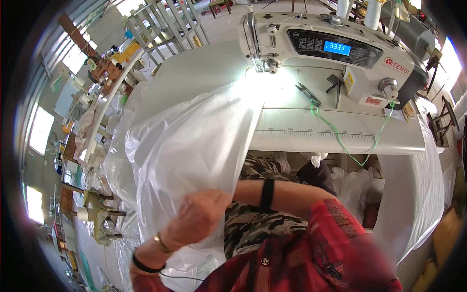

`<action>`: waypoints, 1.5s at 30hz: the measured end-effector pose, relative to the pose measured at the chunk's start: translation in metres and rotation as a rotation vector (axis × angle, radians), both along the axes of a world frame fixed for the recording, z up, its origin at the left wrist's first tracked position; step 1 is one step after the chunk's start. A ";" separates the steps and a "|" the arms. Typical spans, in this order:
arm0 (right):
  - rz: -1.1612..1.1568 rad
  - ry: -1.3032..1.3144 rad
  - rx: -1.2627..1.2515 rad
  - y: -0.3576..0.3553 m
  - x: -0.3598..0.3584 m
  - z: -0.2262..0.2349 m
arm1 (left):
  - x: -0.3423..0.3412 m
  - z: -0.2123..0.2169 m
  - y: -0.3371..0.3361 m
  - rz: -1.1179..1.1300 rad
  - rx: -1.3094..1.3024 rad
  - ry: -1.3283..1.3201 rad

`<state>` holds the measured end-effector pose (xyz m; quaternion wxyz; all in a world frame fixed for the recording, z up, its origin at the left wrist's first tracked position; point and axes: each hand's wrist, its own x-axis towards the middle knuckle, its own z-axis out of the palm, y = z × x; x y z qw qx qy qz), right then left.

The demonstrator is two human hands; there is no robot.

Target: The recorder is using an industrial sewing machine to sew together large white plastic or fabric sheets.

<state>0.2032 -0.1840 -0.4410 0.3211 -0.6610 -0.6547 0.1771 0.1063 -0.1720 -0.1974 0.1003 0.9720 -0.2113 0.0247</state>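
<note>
gathering step, by the look of it: left hand (197, 216) closed in a fist on the near edge of the translucent plastic sheet (189, 146), right forearm with a black band (266, 193) crossing behind it, right hand hidden, grip impossible to tell. draped from lap up onto the white surface (311, 129), reaching under the sewing machine (335, 53) head. next, likely squaring the edge toward the needle, clear of the snips (308, 94) and green cord (340, 138).
</note>
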 end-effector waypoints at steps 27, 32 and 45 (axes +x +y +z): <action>-0.035 -0.168 0.098 -0.139 0.135 0.164 | -0.041 -0.096 -0.054 0.859 -1.223 -0.035; -0.029 -0.264 0.033 -0.136 0.129 0.165 | -0.035 -0.097 -0.057 0.729 -1.066 -0.215; 0.119 -0.469 0.160 -0.130 0.113 0.166 | -0.018 -0.107 -0.052 0.863 -0.833 -0.355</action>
